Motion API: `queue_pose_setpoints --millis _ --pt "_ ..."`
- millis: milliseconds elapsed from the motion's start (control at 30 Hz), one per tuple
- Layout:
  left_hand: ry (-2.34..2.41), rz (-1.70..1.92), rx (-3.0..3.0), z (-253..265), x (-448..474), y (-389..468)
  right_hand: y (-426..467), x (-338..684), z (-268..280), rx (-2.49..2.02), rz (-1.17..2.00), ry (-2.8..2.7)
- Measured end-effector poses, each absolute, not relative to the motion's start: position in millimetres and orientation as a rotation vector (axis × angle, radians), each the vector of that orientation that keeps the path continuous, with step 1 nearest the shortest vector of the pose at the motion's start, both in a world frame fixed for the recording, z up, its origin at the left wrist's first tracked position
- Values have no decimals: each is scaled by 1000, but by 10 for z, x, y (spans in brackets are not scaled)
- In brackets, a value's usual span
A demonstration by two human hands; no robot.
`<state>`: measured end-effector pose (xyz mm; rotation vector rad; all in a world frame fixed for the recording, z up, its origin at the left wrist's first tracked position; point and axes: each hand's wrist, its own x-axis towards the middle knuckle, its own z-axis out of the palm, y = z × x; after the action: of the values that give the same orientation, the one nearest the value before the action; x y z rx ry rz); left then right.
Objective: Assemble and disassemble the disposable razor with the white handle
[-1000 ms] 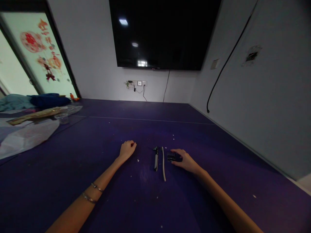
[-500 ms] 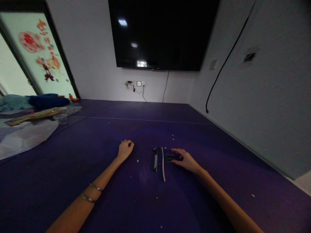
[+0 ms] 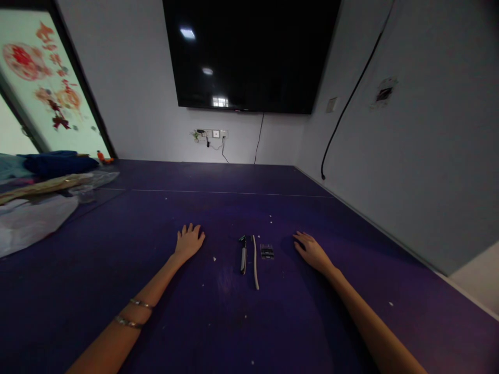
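Observation:
On the purple surface (image 3: 222, 332) my left hand (image 3: 189, 242) lies open, palm down, fingers spread, left of a razor (image 3: 244, 255) with a grey and black handle. Beside the razor is a slim white toothbrush (image 3: 255, 262), its dark head at the far end. Right of the toothbrush lies a small flat packet (image 3: 267, 252), clear with black parts; its contents are too small to name. My right hand (image 3: 311, 251) rests palm down further right, apart from the packet. Its fingers are stretched out, holding nothing.
Clothes (image 3: 60, 163), a white plastic bag (image 3: 35, 226) and an orange item (image 3: 102, 157) lie at the far left. A wall-mounted television (image 3: 253, 57) is ahead, above wall sockets (image 3: 215, 134). A black cable (image 3: 351, 98) hangs down the right wall. Small white scraps (image 3: 214, 258) dot the surface.
My right hand has let go of the small packet and moved away to the right. My left hand has opened from a fist into spread fingers. The view has turned slightly right.

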<state>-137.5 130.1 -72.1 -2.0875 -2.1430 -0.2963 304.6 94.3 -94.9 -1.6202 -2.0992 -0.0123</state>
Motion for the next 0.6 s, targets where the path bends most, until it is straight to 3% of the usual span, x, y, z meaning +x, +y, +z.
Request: queue_pose_setpoints --millis 600 --pt "-2105 -305 -2087 -714 -1380 1298 941 3022 -956 -1611 -88 -2107"
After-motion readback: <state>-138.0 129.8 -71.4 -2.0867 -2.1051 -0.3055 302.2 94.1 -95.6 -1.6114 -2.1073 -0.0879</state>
